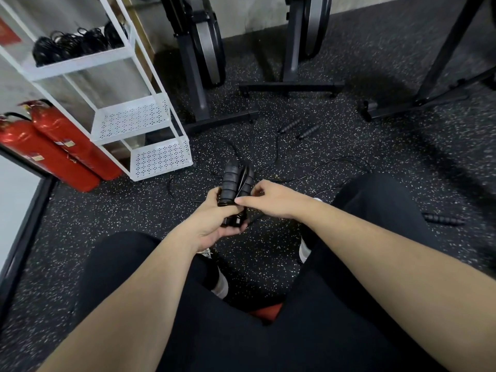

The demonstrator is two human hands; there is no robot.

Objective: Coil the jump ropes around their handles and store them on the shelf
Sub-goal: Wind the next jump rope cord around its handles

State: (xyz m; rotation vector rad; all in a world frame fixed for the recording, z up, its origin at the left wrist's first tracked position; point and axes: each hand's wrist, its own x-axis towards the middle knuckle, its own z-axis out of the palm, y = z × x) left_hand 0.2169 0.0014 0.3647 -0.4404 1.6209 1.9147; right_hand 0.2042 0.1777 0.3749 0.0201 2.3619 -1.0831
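Black-trousered knees (268,331) are filling the foreground, a speckled rubber floor (335,162) lying between them. Loose handles (300,130) and thin cord are sprawling ahead, one more handle (444,220) at the right, with machine bases (291,87) standing beyond. Over the floor, the left hand (214,224) is gripping a pair of black ribbed jump rope handles (234,183) held together and upright, while the right hand (268,201) is pinching the cord against them — a few turns already wound on. At the left a white shelf (112,57) is carrying coiled ropes (77,41) on top — red extinguishers (53,146) beside it.
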